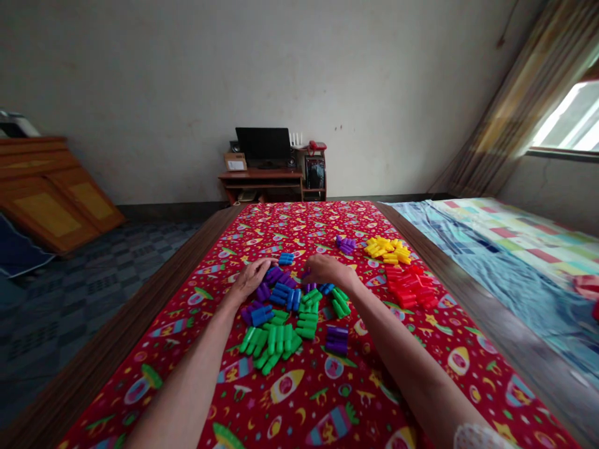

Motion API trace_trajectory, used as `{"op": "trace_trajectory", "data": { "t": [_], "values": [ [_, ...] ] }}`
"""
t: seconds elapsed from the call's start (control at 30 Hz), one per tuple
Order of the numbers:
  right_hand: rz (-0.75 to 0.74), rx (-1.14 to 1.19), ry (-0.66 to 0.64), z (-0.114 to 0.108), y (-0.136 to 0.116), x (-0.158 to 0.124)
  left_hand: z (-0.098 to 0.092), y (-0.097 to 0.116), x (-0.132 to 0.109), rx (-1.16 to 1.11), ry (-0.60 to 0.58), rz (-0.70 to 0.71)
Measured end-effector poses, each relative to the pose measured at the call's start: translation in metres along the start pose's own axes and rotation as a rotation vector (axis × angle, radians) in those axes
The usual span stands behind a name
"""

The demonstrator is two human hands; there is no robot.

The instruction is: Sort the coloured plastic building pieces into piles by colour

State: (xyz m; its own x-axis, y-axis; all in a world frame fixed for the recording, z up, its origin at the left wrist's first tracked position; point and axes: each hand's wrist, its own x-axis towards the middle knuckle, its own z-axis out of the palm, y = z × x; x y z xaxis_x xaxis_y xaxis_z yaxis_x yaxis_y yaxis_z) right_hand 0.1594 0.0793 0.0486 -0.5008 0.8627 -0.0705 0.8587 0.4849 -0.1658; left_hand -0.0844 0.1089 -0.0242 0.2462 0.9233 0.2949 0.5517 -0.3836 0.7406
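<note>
A mixed pile of small ribbed plastic pieces lies on the table in front of me, with green pieces (279,340) nearest, blue pieces (283,293) in the middle and purple pieces (276,275) farther back. My left hand (253,279) rests along the pile's left back edge, its fingers stretched toward the purple and blue pieces and partly hidden. At the pile's right back edge, my right hand (325,269) is bent downward, its fingers closed around what looks like a purple plastic piece (307,273), mostly covered. One blue piece (286,258) lies between the hands, just beyond the pile.
Sorted heaps of yellow pieces (388,249), red pieces (412,287) and purple pieces (345,244) lie on the right. A separate purple piece (337,340) is near my right forearm. A red patterned cloth (290,411) covers the table. A bed (515,249) stands to the right.
</note>
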Motion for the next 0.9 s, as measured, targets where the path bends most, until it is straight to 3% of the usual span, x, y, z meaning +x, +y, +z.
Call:
{"op": "trace_trajectory", "data": {
  "t": [0.13, 0.3, 0.4, 0.53, 0.67, 0.77, 0.9],
  "values": [
    [-0.011, -0.054, 0.066, 0.011, -0.010, 0.000, -0.001, 0.002, 0.000, 0.024, 0.001, 0.002],
    [0.006, 0.136, 0.089, 0.003, 0.014, 0.009, 0.000, -0.002, 0.001, 0.025, -0.006, -0.009],
    [0.151, 0.250, 0.251, -0.001, 0.041, 0.011, 0.000, -0.004, 0.001, 0.028, -0.010, -0.016],
    [0.448, 0.268, 0.477, 0.010, 0.075, 0.008, 0.000, -0.004, 0.000, 0.045, -0.008, -0.021],
    [0.580, 0.276, 0.691, 0.018, 0.089, 0.005, 0.001, -0.003, -0.001, 0.044, -0.005, -0.021],
    [0.513, 0.261, 0.732, 0.009, 0.079, 0.006, 0.000, 0.000, -0.001, 0.034, -0.011, -0.026],
    [0.131, 0.250, 0.457, 0.003, 0.035, 0.013, -0.001, 0.001, 0.000, 0.030, -0.019, -0.023]
  ]
}}
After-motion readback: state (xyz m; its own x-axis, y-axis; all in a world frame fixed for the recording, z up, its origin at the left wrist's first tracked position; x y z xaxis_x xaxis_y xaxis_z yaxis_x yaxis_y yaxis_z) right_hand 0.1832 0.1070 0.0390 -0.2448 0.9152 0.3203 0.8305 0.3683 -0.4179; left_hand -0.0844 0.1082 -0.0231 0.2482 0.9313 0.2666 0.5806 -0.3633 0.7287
